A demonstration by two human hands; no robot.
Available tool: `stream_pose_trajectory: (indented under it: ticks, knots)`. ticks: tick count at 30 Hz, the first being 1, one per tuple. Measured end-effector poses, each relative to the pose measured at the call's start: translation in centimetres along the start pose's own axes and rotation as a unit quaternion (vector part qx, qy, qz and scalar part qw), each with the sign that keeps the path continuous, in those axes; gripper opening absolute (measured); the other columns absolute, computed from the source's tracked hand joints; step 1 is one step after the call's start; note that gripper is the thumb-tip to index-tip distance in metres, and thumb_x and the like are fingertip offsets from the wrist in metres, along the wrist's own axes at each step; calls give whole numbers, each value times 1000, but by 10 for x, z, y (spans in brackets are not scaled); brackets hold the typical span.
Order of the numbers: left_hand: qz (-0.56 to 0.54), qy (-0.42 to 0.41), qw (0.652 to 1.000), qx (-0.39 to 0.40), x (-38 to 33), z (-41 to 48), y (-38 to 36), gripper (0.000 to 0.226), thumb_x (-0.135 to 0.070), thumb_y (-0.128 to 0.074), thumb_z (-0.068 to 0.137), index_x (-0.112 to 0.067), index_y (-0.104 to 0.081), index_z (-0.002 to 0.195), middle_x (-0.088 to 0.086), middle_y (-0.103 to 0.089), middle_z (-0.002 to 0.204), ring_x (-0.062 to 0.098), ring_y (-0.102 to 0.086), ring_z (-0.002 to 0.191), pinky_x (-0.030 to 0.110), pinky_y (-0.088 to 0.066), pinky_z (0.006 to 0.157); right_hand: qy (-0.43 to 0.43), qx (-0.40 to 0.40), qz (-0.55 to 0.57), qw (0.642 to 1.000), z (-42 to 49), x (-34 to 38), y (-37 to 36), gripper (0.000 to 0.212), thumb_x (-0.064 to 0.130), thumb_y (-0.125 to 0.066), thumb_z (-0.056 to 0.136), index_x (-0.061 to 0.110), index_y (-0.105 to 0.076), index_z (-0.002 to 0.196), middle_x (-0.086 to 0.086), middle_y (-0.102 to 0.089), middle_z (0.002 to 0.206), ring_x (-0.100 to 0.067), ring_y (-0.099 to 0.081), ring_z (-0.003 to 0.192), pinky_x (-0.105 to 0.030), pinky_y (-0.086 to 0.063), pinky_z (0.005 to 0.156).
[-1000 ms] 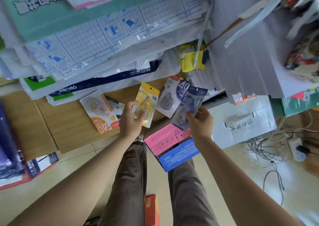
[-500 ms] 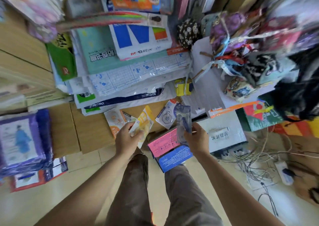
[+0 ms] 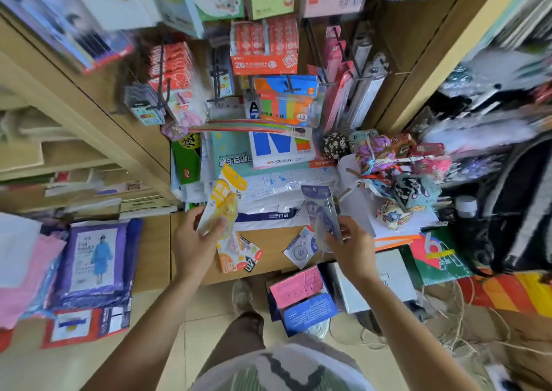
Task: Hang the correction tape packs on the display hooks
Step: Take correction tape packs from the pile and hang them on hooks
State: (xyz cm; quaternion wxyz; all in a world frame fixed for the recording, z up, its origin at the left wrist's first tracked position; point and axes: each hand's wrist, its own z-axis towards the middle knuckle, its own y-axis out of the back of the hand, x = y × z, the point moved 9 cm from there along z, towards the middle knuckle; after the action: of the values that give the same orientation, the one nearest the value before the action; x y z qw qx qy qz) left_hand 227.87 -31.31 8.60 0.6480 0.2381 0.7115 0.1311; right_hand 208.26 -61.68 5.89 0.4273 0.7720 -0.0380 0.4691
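My left hand (image 3: 194,241) grips a yellow correction tape pack (image 3: 222,200) by its lower end, held up above the wooden shelf (image 3: 268,241). My right hand (image 3: 352,244) pinches a blue-purple correction tape pack (image 3: 322,211) upright. Two more packs lie flat on the shelf: an orange and white one (image 3: 237,254) and a white and blue one (image 3: 301,248). Black display hooks (image 3: 355,64) stick out of the wooden back panel far above, several with hanging goods on them.
Stacked paper reams and folders (image 3: 268,151) fill the back of the shelf. Fabric pouches (image 3: 388,163) pile at the right. A pink and blue box (image 3: 301,298) and a white box (image 3: 388,274) stand below the shelf edge. Purple raincoat packs (image 3: 95,259) lie at left. Cables (image 3: 448,316) cover the floor.
The view has tilted up, so the hook wall now shows. Both hands have lifted their packs off the shelf and moved apart, the yellow pack rising higher.
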Motion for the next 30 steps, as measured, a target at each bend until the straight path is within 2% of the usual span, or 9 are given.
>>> stream_pose_trajectory:
  ticks: [4,9,12,16,17,20,24,28,30]
  knots:
    - [-1,-70,998,1,-60,4,27,32,-27,-83,83,-24,-66,110,-11,-73,98,7,-68,87,32,-53,72,66,-1,-10,998,4,60,12,16,17,-69,86,23,-68,101,5,-70,76,-15,-65,66,-21,-45,52]
    - [-2,-191,981,6,-135,7,46,34,-34,-80,82,-26,-63,110,-17,-71,93,9,-67,80,43,-56,67,160,-15,46,986,16,144,40,27,8,-69,86,22,-69,108,4,-71,86,-16,-67,74,-30,-51,60]
    - [-8,-249,968,-12,-180,12,64,33,-35,-75,81,-26,-62,109,-17,-69,94,8,-66,83,39,-54,71,210,-34,96,972,20,192,69,26,7,-70,86,18,-69,110,6,-72,90,-7,-66,75,-25,-52,62]
    - [-55,-285,956,-31,-237,15,89,31,-23,-81,83,-29,-60,105,-31,-67,97,-6,-63,86,19,-47,70,270,-66,145,950,17,250,111,23,9,-71,87,16,-69,109,3,-73,92,-12,-68,78,-28,-56,67]
    - [-70,-298,951,-37,-251,15,96,31,-21,-81,84,-29,-59,105,-29,-67,98,-5,-64,87,19,-49,71,288,-75,161,941,15,266,124,22,7,-71,88,15,-69,109,2,-73,94,-11,-68,80,-26,-55,70]
    - [-123,-341,931,-52,-289,13,116,36,-27,-81,84,-40,-54,104,-13,-69,101,12,-69,88,43,-58,73,342,-96,188,916,7,312,160,23,1,-69,89,14,-68,109,4,-72,99,-9,-67,85,-22,-53,74]
    - [-151,-392,904,-85,-342,9,143,46,-33,-81,80,-53,-49,107,-21,-69,106,6,-70,95,31,-56,78,400,-116,191,889,0,369,204,33,1,-67,91,28,-65,110,8,-71,104,-8,-68,92,-24,-53,78]
    - [-151,-432,881,-119,-386,13,168,40,-17,-80,86,-33,-60,117,-31,-68,104,-4,-67,94,16,-51,78,437,-128,187,871,4,417,236,34,7,-67,93,34,-63,112,14,-71,104,-11,-66,91,-24,-52,75]
    - [-176,-436,872,-136,-402,15,179,34,-17,-79,87,-24,-64,117,-25,-71,102,-1,-69,89,22,-55,73,445,-130,196,864,11,437,249,31,9,-67,93,31,-64,114,8,-72,105,-16,-67,92,-29,-55,75]
